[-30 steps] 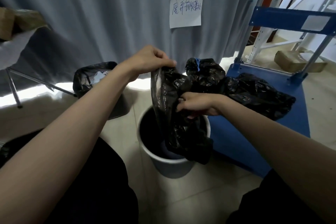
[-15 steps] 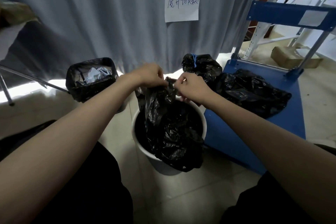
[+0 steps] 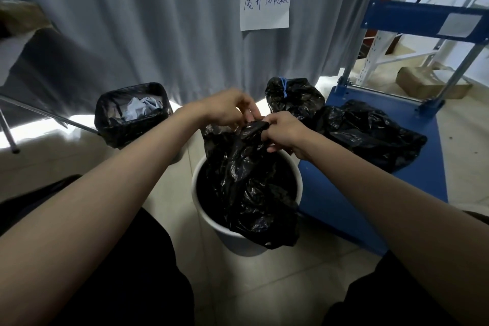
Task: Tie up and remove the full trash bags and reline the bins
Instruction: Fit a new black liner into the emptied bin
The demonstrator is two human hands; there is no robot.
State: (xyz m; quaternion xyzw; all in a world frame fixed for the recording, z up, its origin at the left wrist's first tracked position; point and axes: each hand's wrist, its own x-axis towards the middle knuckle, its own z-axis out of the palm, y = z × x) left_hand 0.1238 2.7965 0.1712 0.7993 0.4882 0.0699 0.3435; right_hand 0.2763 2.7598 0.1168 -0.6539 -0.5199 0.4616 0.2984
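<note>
A round white bin (image 3: pixel 209 216) stands on the floor between my knees. A crumpled black liner bag (image 3: pixel 251 188) hangs into it and droops over its near right rim. My left hand (image 3: pixel 229 108) and my right hand (image 3: pixel 284 131) meet above the bin's far edge, both pinching the bag's top edge. Behind, a tied black bag (image 3: pixel 293 98) with a blue tie sits on the floor. Another full black bag (image 3: pixel 367 132) lies on the blue cart. At the left, a black-lined bin (image 3: pixel 129 116) holds crumpled paper.
A blue platform cart (image 3: pixel 412 167) with an upright handle stands close on the right of the white bin. A grey curtain (image 3: pixel 158 21) with a paper sign (image 3: pixel 266 4) hangs behind. Metal table legs (image 3: pixel 10 137) are at the far left, and a cardboard box (image 3: pixel 428 82) lies at the far right.
My left hand has come down from holding the bag high. My right hand has moved up the bag to meet it, and the bag has sunk deeper into the white bin.
</note>
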